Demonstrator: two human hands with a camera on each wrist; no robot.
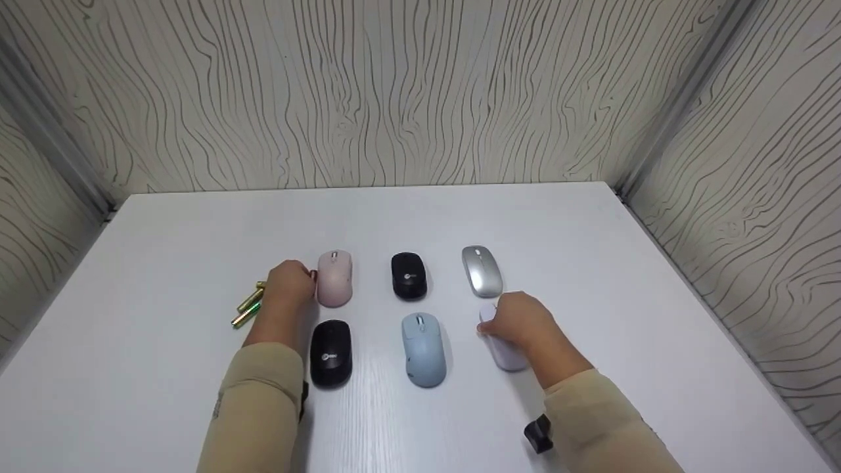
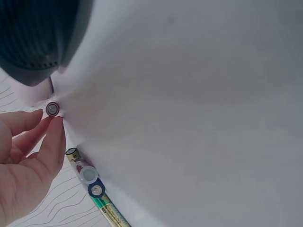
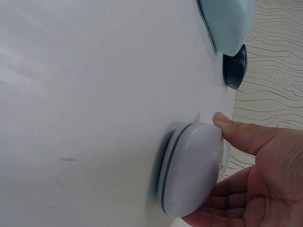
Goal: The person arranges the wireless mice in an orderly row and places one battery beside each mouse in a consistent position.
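Left grip (image 1: 287, 288) pinches one battery (image 2: 52, 109), best steered clear of pink mouse (image 1: 335, 281); right grip (image 1: 523, 320) pinches one lilac mouse (image 1: 506, 355) nearer right edge of bench (image 1: 624, 315).

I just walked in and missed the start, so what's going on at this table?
A person is working with both hands at a white table. The left hand pinches a battery beside the pink mouse, with more batteries lying left of that hand. The right hand grips a pale mouse, just in front of the silver mouse. A blue mouse and two black mice sit untouched.
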